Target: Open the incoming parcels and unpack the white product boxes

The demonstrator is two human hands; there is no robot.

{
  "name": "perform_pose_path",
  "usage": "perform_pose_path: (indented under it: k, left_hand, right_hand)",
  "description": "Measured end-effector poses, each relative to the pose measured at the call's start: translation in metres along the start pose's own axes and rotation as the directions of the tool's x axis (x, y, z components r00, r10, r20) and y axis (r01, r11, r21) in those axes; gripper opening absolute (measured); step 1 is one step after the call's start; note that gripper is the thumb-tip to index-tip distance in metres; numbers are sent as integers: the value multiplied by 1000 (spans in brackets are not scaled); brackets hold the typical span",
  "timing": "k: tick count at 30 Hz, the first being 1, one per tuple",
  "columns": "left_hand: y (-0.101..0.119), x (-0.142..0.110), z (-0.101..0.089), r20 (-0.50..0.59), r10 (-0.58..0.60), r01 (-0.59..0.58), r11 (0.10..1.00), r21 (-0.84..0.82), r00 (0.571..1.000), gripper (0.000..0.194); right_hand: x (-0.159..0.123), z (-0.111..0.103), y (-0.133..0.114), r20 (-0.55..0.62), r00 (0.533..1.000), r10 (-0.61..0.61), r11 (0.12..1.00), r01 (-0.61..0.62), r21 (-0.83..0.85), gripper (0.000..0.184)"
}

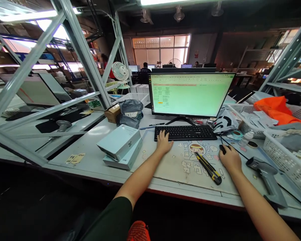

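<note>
My left hand point(163, 142) rests on the left end of a black keyboard point(190, 132), its fingers spread over the keys. To the right, my right hand point(230, 159) is wrapped over a black computer mouse point(222, 149), mostly covered by the palm. Behind the keyboard stands a monitor point(190, 95) showing a spreadsheet on a greenish screen. A yellow and black utility knife point(208, 168) lies on the printed desk mat point(165, 167) between my forearms. Right of my right hand is a grey barcode scanner point(267, 177).
Two pale blue boxes point(119, 142) are stacked at left, near a grey plastic bag point(130, 113) and a small brown carton point(112, 113). White baskets point(288, 150) with bags and orange fabric point(278, 107) line the right side. A metal frame point(82, 50) rises at left.
</note>
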State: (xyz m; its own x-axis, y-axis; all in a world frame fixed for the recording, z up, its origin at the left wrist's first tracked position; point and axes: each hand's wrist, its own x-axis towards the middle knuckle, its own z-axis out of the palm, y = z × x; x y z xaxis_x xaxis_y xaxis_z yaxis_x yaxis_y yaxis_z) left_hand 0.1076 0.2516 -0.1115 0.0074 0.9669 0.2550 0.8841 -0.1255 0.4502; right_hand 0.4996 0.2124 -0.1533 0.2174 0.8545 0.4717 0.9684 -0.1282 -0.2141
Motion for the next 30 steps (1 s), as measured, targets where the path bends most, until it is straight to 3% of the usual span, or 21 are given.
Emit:
perform_pose_path:
  k: [5,12,21,30]
  left_hand:
    - [-9,0,9,61,17,-19,1000,24,998,66]
    - [-10,2,4,122,-22,16,998,54,992,76]
    - [-16,-5,5,123,-38,29,997,76,992,80]
    - [-15,-11,-1,155,-44,37,998,47,987,81]
  right_hand:
    - [5,12,9,-14,999,-41,999,41,7,57]
    - [8,27,22,-20,996,-85,996,85,0,61]
    - [12,43,36,-47,992,-118,993,119,1,64]
    - [13,42,35,-44,992,-114,993,114,-3,67]
